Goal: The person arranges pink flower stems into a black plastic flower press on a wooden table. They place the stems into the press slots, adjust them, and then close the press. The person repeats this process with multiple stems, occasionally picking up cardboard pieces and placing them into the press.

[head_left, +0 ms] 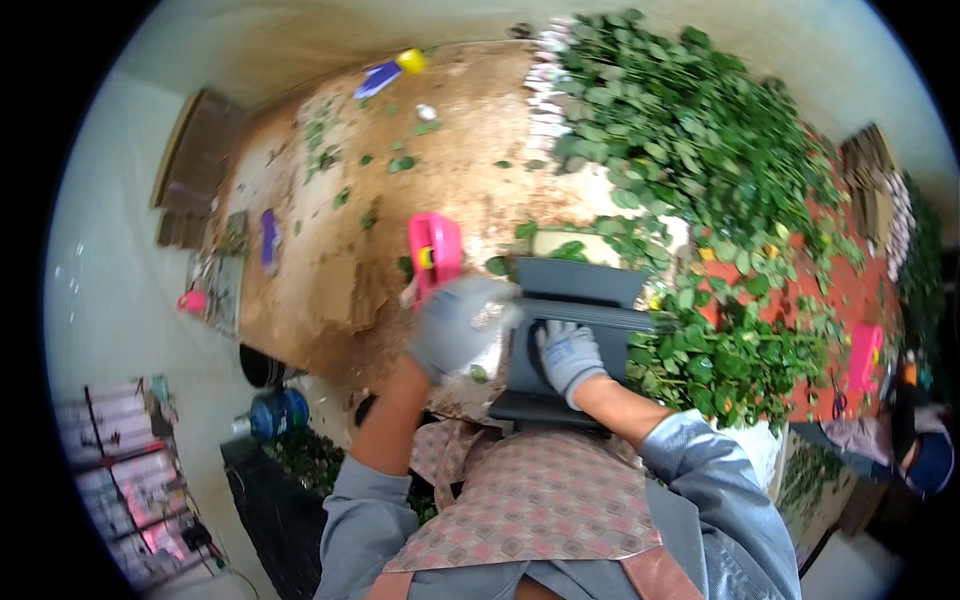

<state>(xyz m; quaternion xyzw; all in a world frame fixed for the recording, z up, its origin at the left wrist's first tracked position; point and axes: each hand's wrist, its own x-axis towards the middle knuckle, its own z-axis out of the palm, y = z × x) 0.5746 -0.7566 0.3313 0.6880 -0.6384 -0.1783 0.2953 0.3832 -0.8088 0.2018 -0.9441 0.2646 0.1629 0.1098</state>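
Note:
My left hand (460, 325), in a grey glove, is smeared by motion at the left end of a dark ribbed strip; its fingers and anything in them are unclear. The strip crosses a dark grey folding board (530, 375) with a raised back flap. My right hand (568, 355), also gloved, lies on the board just below the strip, fingers slightly bent and apart. Leafy green stems (720, 365) stick out from the board's right side. Just beyond my left hand stands a pink tool (435, 240) with a yellow part.
A large leafy pile (680, 120) covers the back right of the wooden table (300, 290), over a red surface (820, 280) with another pink tool (862, 355). Cardboard (188, 150) stands left; a purple glove (376, 80) lies behind. A water jug (278, 410) is below left; a co-worker (915, 450) is far right.

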